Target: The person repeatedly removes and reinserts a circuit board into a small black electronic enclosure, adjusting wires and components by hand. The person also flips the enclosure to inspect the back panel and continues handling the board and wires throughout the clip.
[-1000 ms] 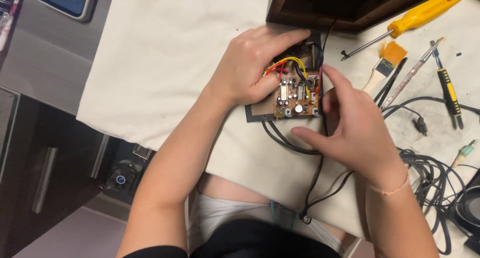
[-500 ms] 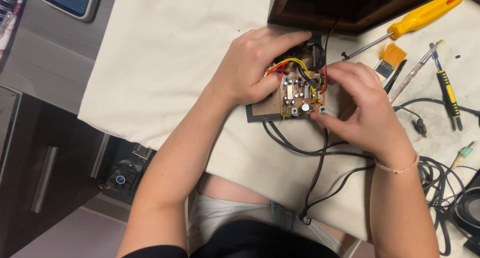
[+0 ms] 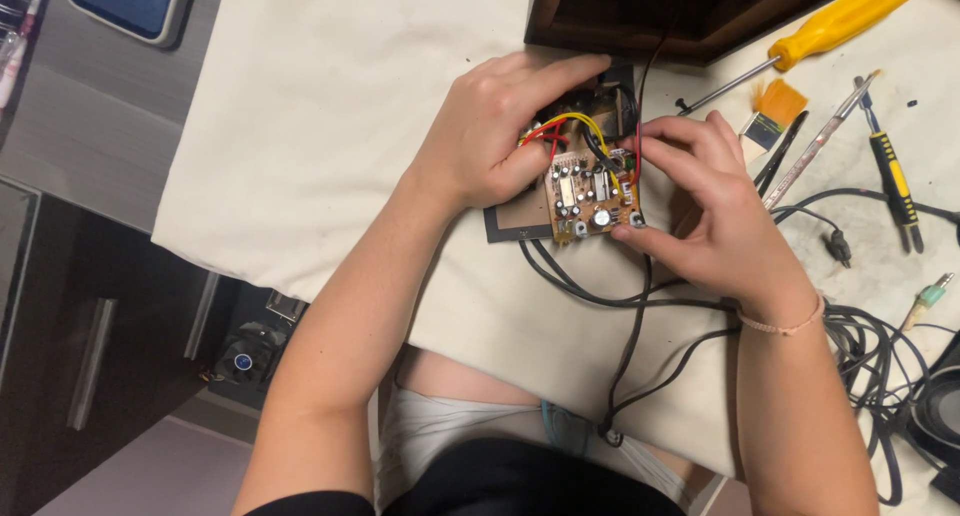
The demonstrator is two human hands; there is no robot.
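Observation:
A small brown circuit board (image 3: 592, 198) with several capacitors and red, yellow and black wires sits on a cream cloth (image 3: 350, 126). My left hand (image 3: 495, 126) grips the board's left and top side, fingers curled over the wires. My right hand (image 3: 715, 211) pinches the board's right edge, thumb under its lower corner. A dark flat panel (image 3: 510, 221) lies partly beneath the board.
A dark wooden box (image 3: 640, 16) stands just behind the board. To the right lie a yellow-handled screwdriver (image 3: 830, 21), a small brush (image 3: 772, 111), tweezers and another tool (image 3: 890, 176). Black cables (image 3: 860, 346) tangle at lower right. The table edge runs along the left.
My right hand has moved up and left from below the board to its right edge and now pinches it. My left hand has stayed on the board.

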